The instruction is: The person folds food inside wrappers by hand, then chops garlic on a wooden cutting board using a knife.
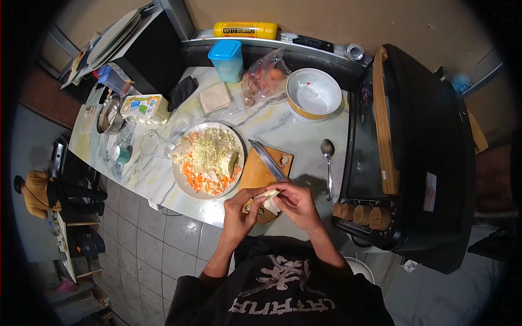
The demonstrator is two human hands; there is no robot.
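Both hands meet over the near end of a wooden cutting board (253, 169). My left hand (239, 211) and my right hand (296, 204) pinch a small pale, garlic-like piece (270, 202) between their fingertips; its exact kind is unclear. A knife (266, 161) lies on the board just beyond the fingers, its handle end hidden by my right hand. Near the board's far right corner sits a small brownish-white scrap (284, 160). Left of the board, a round plate (202, 196) holds heaped shredded cabbage (212, 144) and chopped carrot (198, 176).
A spoon (328, 168) lies right of the board, beside a black appliance (429, 136) with a wooden handle. Behind stand a white bowl (314, 92), a plastic bag (266, 79) and a blue-lidded container (225, 60). Another person (41, 193) stands far left.
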